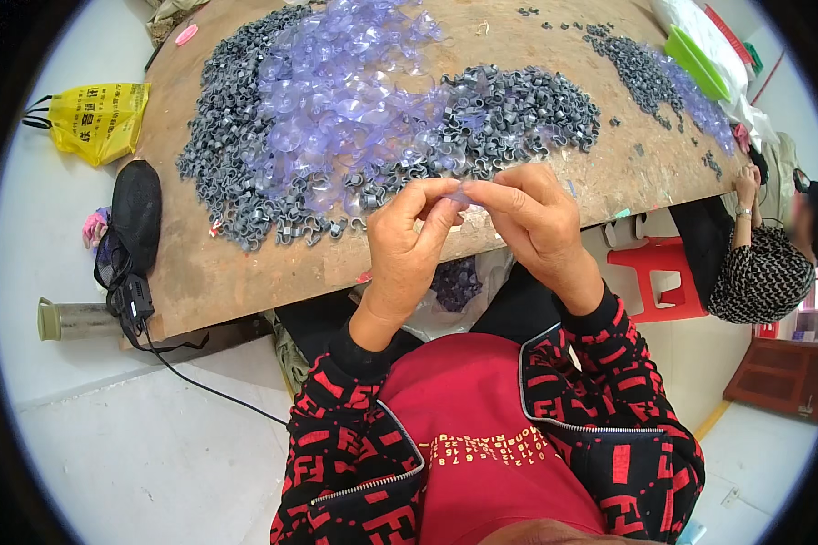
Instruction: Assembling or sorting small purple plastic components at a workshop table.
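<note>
Both hands pinch one clear suction cup (459, 195) just off the wooden table (245, 263) edge.
Left hand (407, 243) and right hand (532, 218) grasp its rim with fingertips; it looks light, soft, slippery, best held at the edge.

Both arms come up from the bottom of the picture, side by side. The sleeves are black with red shapes and stop at the wrists. The left hand (407, 245) is raised with its back toward the camera. Its thumb and first finger are pinched together at the top, and the other fingers are curled in. The right hand (534, 222) sits just beside it, a little higher, with the wrist bent. Its fingers point left toward the other hand, and its thumb and first finger are pinched too. The fingertips of the two hands meet in the middle.
</note>
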Demonstrator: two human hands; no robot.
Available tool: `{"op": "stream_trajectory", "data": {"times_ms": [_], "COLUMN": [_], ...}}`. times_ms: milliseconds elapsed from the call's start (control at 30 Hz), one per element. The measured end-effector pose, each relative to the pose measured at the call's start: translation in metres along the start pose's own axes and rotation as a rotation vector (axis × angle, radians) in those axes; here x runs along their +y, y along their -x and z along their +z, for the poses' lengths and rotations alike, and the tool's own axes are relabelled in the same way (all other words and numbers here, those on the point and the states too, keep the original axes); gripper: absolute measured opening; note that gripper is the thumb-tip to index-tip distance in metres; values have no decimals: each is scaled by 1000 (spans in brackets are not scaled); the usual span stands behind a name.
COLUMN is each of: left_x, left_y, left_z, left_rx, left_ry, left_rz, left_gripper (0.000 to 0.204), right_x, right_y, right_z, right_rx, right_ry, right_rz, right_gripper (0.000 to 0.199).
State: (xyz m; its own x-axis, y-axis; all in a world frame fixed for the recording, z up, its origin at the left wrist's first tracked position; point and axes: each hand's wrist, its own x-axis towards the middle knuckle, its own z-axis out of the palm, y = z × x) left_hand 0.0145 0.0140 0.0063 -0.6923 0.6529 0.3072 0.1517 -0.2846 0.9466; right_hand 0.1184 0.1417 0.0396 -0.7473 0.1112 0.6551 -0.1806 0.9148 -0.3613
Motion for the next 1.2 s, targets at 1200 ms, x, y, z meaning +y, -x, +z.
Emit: {"op": "stream_trajectory", "data": {"times_ms": [1200], "left_x": [3], "left_y": [-3], "left_z": [-8], "left_rx": [-77], "left_ry": [282], "left_rz": [-231], "left_gripper": [18], "right_x": [2], "right_y": [8], "right_z": [-1], "right_rx": [34], "right_ry": [-108], "right_rz": [113], "right_gripper": [34]}}
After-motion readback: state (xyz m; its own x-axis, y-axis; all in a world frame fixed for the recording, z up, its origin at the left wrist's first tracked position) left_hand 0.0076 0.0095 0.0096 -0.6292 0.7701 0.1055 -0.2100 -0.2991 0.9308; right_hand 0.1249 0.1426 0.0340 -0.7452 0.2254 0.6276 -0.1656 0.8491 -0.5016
